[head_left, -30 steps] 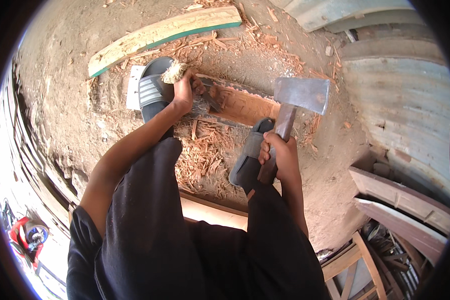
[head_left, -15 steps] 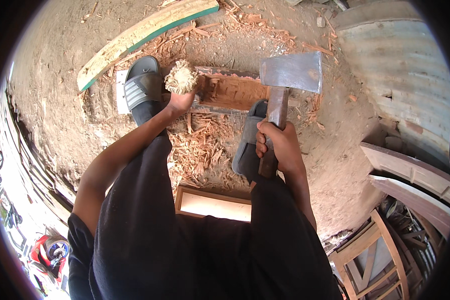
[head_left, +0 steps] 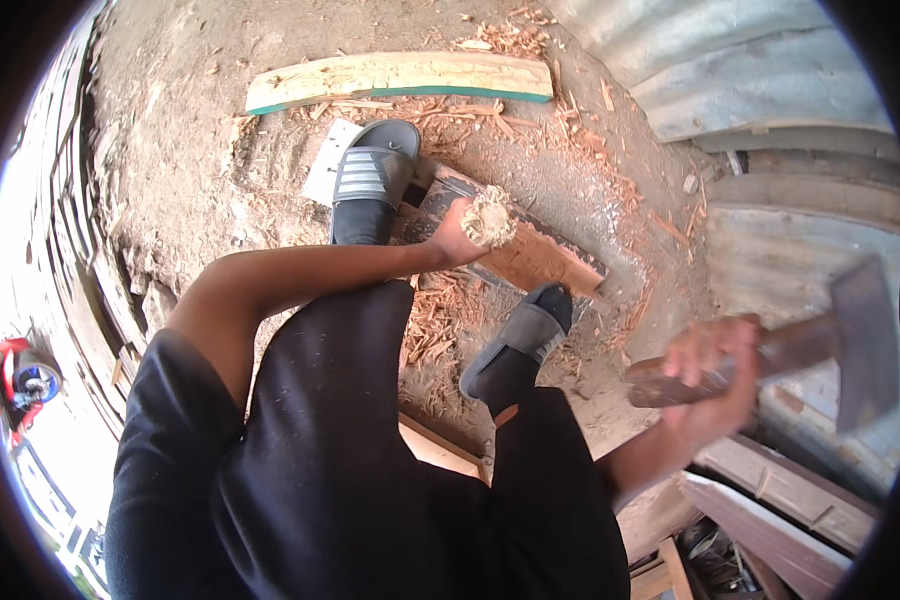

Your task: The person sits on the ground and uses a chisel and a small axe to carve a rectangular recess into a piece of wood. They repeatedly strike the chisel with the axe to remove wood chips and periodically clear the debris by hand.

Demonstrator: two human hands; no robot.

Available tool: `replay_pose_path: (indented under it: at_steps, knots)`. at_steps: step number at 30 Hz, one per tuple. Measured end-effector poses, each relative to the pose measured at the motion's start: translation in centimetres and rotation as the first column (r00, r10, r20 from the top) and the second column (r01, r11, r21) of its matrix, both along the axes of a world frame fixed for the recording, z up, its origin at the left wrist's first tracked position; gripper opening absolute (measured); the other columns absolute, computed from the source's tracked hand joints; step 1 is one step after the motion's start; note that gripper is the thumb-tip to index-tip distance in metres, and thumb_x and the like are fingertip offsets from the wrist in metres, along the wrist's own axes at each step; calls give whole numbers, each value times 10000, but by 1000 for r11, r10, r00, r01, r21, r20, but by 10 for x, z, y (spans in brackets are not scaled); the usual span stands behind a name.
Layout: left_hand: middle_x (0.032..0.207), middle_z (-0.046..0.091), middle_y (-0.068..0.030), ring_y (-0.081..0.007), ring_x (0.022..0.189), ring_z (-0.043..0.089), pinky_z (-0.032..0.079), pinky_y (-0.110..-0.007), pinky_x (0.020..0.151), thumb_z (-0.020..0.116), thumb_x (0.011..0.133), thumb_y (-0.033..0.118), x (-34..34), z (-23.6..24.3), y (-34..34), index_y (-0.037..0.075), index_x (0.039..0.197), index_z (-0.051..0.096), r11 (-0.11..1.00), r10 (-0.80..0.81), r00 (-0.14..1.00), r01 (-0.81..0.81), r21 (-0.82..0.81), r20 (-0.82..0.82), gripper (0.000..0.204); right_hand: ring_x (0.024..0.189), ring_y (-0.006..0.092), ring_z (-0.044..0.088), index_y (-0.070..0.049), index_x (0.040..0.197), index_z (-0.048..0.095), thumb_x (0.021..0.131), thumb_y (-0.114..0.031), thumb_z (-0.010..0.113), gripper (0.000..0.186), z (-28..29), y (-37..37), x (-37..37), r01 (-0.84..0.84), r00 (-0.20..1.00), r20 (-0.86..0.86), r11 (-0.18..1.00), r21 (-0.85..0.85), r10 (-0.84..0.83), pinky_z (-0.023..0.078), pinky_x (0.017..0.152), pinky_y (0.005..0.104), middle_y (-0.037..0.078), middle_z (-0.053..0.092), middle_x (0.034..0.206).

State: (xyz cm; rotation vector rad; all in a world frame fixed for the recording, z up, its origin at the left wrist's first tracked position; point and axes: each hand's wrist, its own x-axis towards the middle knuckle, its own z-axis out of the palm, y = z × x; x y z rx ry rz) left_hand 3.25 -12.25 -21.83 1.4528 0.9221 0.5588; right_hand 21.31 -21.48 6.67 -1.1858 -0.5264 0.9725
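My left hand (head_left: 452, 236) is closed around an upright chisel-like tool (head_left: 489, 217) with a pale, badly frayed wooden top; its lower end is hidden. Beneath it lies a hollowed wooden block (head_left: 545, 262), reddish inside with dark, worn edges. Out to the right, my right hand (head_left: 708, 360) grips an axe (head_left: 862, 345) by its brown wooden handle, the grey steel head pointing away to the right and blurred by motion. My sandalled left foot (head_left: 375, 178) is by the block's left end, and my right foot (head_left: 520, 340) is against its near side.
Wood chips (head_left: 435, 330) litter the dirt floor around the block. A pale plank (head_left: 400, 78) with a green edge lies beyond. Corrugated metal sheets (head_left: 780, 270) stand at the right, above stacked boards (head_left: 780, 490). A framed panel (head_left: 440, 448) is between my legs.
The axe has swung from upright near my right foot out to the far right. My left hand and its tool now appear further right over the block, and the view has turned.
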Motion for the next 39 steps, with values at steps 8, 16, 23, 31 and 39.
replay_pose_path:
  at_steps: [8,16,23,31,39]
  knots:
    - [874,651,-136,-218,833,629,483,-342,768,658,765,193,10,24,12,14,938,621,994,-77,987,65,86,143,252,579,102,489,-40,855,550,801,-128,631,131,-142,-26,-49,-173,615,273,465,-869,739,416,529,268,16,520,670]
    - [862,658,-123,-168,815,621,477,-329,738,685,769,192,5,6,14,-6,938,608,1000,16,975,-18,7,223,271,469,106,479,-32,769,531,834,-155,575,146,-22,21,-54,-352,802,221,739,-574,554,404,458,253,1,488,539]
    - [878,655,-110,-163,823,610,472,-320,747,691,762,181,5,19,13,-10,968,599,999,-3,961,16,-45,276,296,436,123,388,-52,787,447,904,-168,381,178,-53,25,-47,-328,945,31,938,112,326,384,443,278,11,450,606]
    - [1024,589,-113,-225,1037,523,388,-359,933,646,766,139,-15,-63,2,31,1071,552,981,34,993,-55,184,113,336,411,96,443,-29,643,529,801,-125,607,201,-116,3,-68,-413,750,180,664,-624,636,363,423,259,21,481,497]
    - [638,483,-29,-148,565,468,368,-285,546,519,888,152,-18,-12,66,72,784,499,612,464,856,-125,-781,226,133,415,121,426,-32,797,470,796,-121,570,134,-116,-22,-25,-188,972,-227,787,-588,62,393,401,296,36,431,556]
